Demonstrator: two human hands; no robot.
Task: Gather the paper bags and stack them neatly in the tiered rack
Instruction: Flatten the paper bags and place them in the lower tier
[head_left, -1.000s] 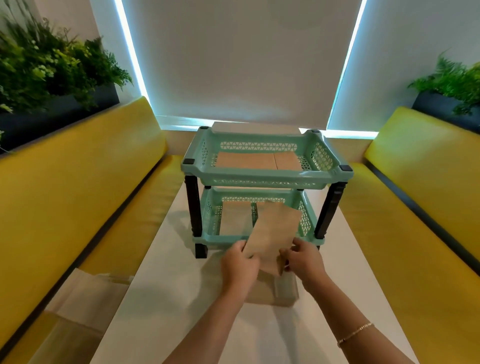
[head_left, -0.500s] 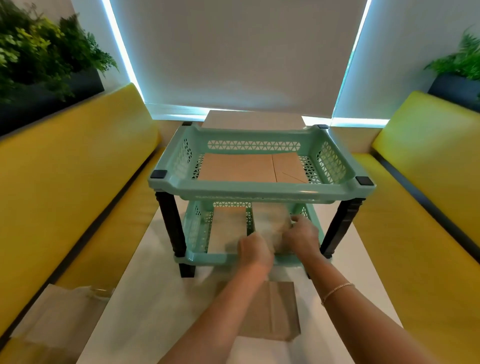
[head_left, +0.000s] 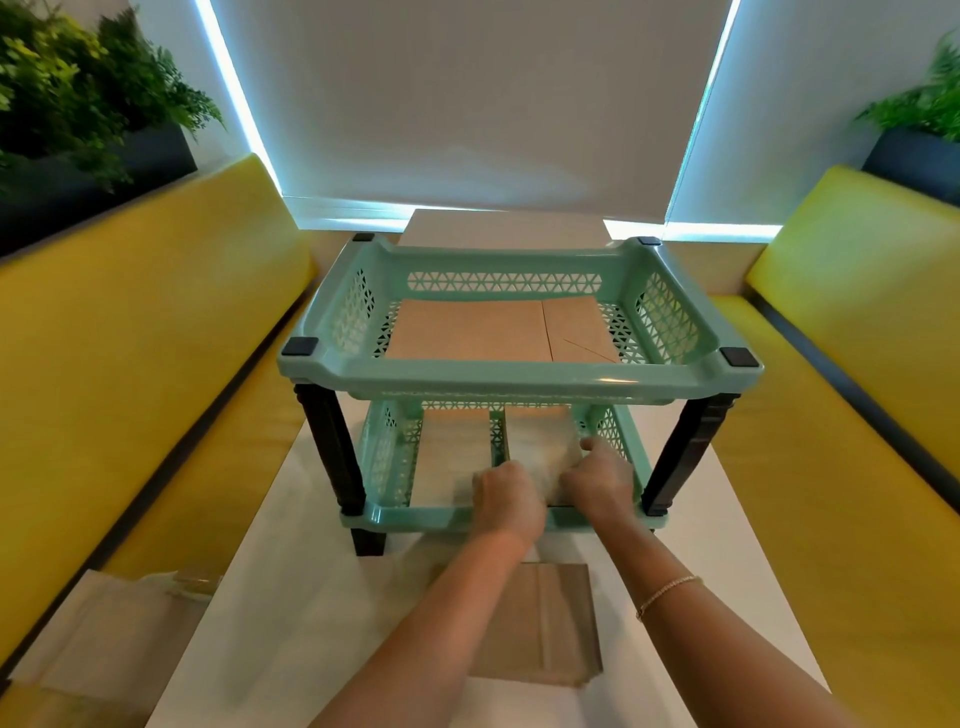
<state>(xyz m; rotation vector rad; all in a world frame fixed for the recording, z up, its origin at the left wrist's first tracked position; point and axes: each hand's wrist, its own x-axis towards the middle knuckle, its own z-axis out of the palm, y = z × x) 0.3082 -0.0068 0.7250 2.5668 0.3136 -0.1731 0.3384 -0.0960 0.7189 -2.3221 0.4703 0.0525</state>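
Paper bag (head_left: 540, 447) lies flat in the right half of the rack's lower tier, its long axis running away from the person into the tier's depth, and both hands meet it at its near end. Left hand (head_left: 506, 499) has its fingers curled down over the tier's front rim at the bag's near-left corner; right hand (head_left: 597, 480) curls over the near-right corner with one finger stretched forward along the bag's right edge. Whether the fingers pinch the paper or merely press it down I cannot tell — the knuckles hide the contact.

Both hands are about equally near; the bag lies straight ahead of them. Room is tight: the upper tier (head_left: 519, 374) hangs low over the hands, a bag stack (head_left: 452, 447) fills the left half, the mesh side wall stands just beside the right hand, so the only free way is straight back toward the person. Another bag (head_left: 540, 623) waits flat on the desk (head_left: 311, 597), under the forearms. More bags lie in the top tier.
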